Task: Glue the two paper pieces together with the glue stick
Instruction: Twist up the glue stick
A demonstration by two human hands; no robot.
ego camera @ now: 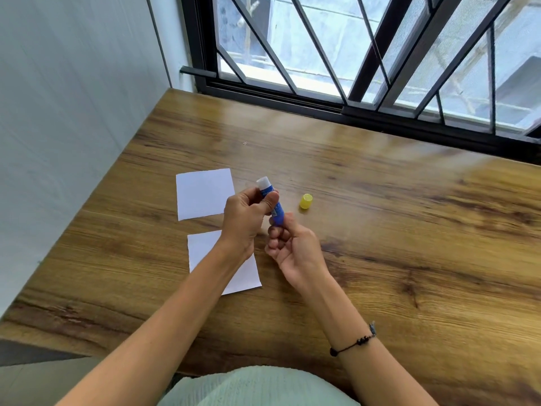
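Both hands hold a blue glue stick (277, 213) above the table, its white glue tip bare and pointing up and away. My left hand (245, 221) grips the upper barrel between thumb and fingers. My right hand (292, 247) pinches the bottom end. The yellow cap (306, 201) stands on the table just right of the stick. Two white paper pieces lie on the left: the far paper (203, 194) flat and fully visible, the near paper (205, 253) partly covered by my left wrist and forearm.
The wooden table (380, 230) stretches wide to the right. A white wall runs along its left edge, and a black-framed window with bars (351, 68) stands behind its far edge. A dark beaded bracelet (354, 342) circles my right wrist.
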